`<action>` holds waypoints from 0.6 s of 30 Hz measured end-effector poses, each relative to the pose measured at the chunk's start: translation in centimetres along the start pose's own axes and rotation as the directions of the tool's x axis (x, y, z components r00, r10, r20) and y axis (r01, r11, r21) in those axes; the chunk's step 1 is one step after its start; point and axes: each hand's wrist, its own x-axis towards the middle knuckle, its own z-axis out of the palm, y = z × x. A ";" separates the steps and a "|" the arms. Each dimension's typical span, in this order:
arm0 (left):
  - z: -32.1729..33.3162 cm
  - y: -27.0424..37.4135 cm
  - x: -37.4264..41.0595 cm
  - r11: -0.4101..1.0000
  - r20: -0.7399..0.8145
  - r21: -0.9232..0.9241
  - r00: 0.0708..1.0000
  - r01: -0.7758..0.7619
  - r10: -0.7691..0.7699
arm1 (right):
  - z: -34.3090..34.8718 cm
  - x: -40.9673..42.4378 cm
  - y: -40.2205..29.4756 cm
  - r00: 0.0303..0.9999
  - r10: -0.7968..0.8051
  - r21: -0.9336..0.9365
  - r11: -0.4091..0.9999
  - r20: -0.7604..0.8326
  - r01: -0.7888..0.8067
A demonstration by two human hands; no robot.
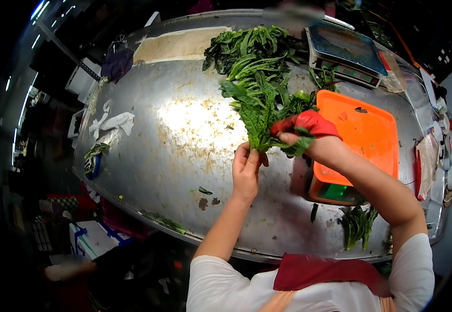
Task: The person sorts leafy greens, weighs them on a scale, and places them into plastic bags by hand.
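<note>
My left hand [246,169] pinches the base of a leafy green stalk [256,124] between thumb and fingers, above the metal table. In a red glove with the thumb bare, my right hand [306,126] is closed on a green leaf [300,145] beside that stalk. Whether this leaf is still joined to the stalk is hard to tell. Behind both hands lies a heap of leafy greens [249,50], with pale stem ends among the leaves. The orange tray [366,128] of a digital scale [335,193] sits just right of my right hand, partly under my forearm.
A second scale [345,54] with a blue-rimmed pan stands at the far right of the metal table [144,128]. Small greens [354,226] lie near the front edge. At left are crumpled white plastic [113,123] and a purple cloth [116,64]. Leaf scraps dot the tabletop.
</note>
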 end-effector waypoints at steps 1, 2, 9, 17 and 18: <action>0.0 0.1 -0.4 0.999 -0.003 -0.045 1.000 0.027 -0.027 | -0.1 -0.3 0.7 0.998 -0.031 -0.056 0.998 0.051 0.034; 0.2 0.3 -0.8 0.994 -0.002 -0.090 0.998 0.055 -0.055 | 0.2 -0.8 1.6 0.999 -0.018 -0.003 1.000 0.043 0.018; -0.2 0.0 -1.8 0.998 0.044 0.059 0.999 -0.017 0.015 | -0.5 -1.6 0.0 0.879 0.434 0.191 0.863 0.196 -0.468; 0.0 -0.4 -1.9 0.993 0.059 0.093 0.995 0.071 -0.077 | -0.3 -1.9 1.1 0.931 0.358 -0.108 0.931 0.075 -0.349; -0.1 -0.5 -2.0 0.993 0.052 0.087 0.995 0.081 -0.086 | -0.3 -1.7 1.0 0.910 0.399 -0.129 0.914 0.111 -0.385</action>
